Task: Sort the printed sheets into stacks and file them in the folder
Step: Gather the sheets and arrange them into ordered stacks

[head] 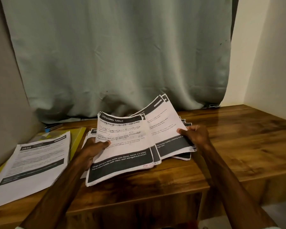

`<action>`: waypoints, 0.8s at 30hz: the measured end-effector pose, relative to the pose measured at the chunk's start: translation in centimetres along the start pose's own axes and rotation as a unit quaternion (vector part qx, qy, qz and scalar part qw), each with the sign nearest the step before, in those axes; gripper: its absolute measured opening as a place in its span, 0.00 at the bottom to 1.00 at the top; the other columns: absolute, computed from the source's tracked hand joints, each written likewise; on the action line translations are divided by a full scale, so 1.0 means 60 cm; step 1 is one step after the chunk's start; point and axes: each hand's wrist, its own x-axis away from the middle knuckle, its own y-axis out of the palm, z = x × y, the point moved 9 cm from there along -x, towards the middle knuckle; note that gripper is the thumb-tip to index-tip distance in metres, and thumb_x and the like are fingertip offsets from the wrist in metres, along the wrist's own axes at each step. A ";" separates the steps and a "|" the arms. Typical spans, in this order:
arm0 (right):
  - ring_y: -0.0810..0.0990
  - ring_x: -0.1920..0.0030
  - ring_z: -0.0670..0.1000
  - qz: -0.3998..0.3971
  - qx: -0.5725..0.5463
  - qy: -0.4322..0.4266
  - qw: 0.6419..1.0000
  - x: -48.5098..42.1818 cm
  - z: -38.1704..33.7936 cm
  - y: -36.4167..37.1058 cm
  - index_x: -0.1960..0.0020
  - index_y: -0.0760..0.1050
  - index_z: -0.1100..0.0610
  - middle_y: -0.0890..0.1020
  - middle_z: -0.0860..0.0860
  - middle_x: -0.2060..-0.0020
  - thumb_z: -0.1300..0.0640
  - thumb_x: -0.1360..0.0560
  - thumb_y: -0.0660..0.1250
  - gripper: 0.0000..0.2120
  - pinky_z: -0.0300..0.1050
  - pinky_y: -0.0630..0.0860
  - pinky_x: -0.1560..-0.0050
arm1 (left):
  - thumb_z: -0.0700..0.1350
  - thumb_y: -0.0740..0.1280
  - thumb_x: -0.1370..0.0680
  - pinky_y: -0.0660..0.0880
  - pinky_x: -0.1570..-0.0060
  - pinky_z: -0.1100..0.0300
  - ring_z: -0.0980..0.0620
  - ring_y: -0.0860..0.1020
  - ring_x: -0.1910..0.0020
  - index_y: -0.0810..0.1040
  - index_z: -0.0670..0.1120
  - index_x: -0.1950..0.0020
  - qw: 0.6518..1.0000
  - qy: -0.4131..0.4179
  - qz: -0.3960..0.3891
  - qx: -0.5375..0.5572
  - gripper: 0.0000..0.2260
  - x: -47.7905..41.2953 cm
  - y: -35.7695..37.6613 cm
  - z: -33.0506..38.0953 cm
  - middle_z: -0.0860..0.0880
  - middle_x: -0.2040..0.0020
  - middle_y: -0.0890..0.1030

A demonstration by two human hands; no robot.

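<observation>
Nearest, a stack of black-banded printed sheets (35, 162) is parked on a yellow plastic folder (78, 138) on the brown wooden table (238, 146). Mid-table, a curled bundle (122, 146) headed "DRESSING TABLE" is pinched by the left hand (92, 149), thumb on top, and a fanned second bundle (167, 128) is gripped by the right hand (195, 136), fingers curled. A grey-green curtain (122, 55) is hung behind.

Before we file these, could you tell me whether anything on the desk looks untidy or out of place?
Yes. The sheets gripped by the left hand and right hand, and those beneath, are fanned and askew. The left stack sits on the yellow folder, covering much of it.
</observation>
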 end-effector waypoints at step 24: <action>0.86 0.61 0.55 -0.039 0.133 -0.036 0.990 0.006 0.026 -0.019 0.62 0.83 0.63 0.87 0.56 0.61 0.54 0.30 0.81 0.12 0.40 0.74 0.66 | 0.36 0.71 0.21 0.72 0.45 0.53 0.39 0.78 0.36 0.76 0.38 0.31 0.991 0.040 0.045 -0.118 0.18 0.005 0.024 -0.003 0.39 0.33 0.79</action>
